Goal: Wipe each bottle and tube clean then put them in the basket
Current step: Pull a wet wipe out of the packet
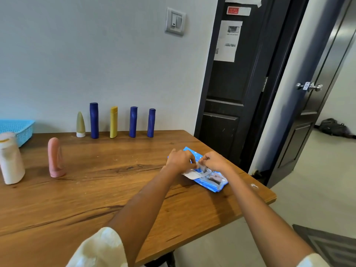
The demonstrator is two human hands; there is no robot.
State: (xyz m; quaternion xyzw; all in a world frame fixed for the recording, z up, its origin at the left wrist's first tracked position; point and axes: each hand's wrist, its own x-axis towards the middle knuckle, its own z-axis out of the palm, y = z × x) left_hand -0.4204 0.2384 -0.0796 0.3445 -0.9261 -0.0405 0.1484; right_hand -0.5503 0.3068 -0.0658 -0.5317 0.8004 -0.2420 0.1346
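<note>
A blue wet-wipe pack [209, 183] lies near the table's right edge with its white flap lifted. My left hand [180, 159] and my right hand [214, 160] both sit over the pack's opening with curled fingers, pinching at the flap and wipe material. Along the wall stand a green tube [80, 125], a tall blue bottle [94, 120], a yellow bottle [113, 121] and two more blue bottles [133, 121] [151, 122]. A pink tube [55, 158] and a white bottle [10, 158] stand at the left. The light blue basket [19, 128] sits at the far left.
The wooden table [106, 189] ends just right of the pack. A dark door [231, 83] and an open doorway lie to the right, with a light switch [175, 21] on the wall and a dark bag [333, 127] on the floor beyond.
</note>
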